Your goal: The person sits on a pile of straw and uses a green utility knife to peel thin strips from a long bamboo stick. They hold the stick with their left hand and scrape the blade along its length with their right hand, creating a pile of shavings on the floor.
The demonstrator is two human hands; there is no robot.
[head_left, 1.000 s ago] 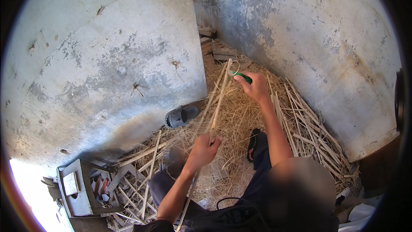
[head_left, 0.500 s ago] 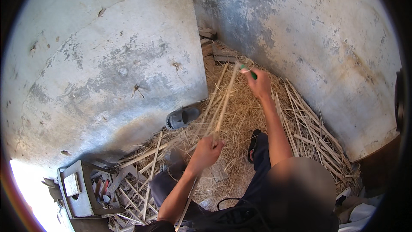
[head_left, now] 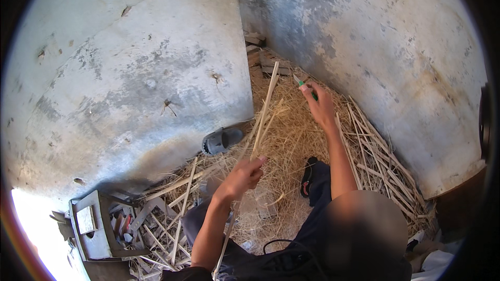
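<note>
My left hand (head_left: pixel 242 178) is closed around a long pale bamboo strip (head_left: pixel 266 106). Its far part slants up and away, and its near end runs down past my forearm. At the upper right my right hand (head_left: pixel 319 103) grips a small knife with a green handle (head_left: pixel 314 95), its short blade pointing up and left. A gap separates the blade from the strip's far end. Beneath both hands lies a thick heap of straw-coloured shavings (head_left: pixel 294 130).
Worn plaster walls (head_left: pixel 172 57) meet in the far corner. A grey clog (head_left: pixel 222 140) lies by the left wall. Piled strips (head_left: pixel 383 161) lean along the right wall. A battered wooden stool (head_left: pixel 99 229) lies at lower left among strips. My sandalled foot (head_left: pixel 307 177) rests on the shavings.
My right hand has moved slightly right and down with the knife, away from the strip. The left hand has shifted a little left, and the strip's far end is higher.
</note>
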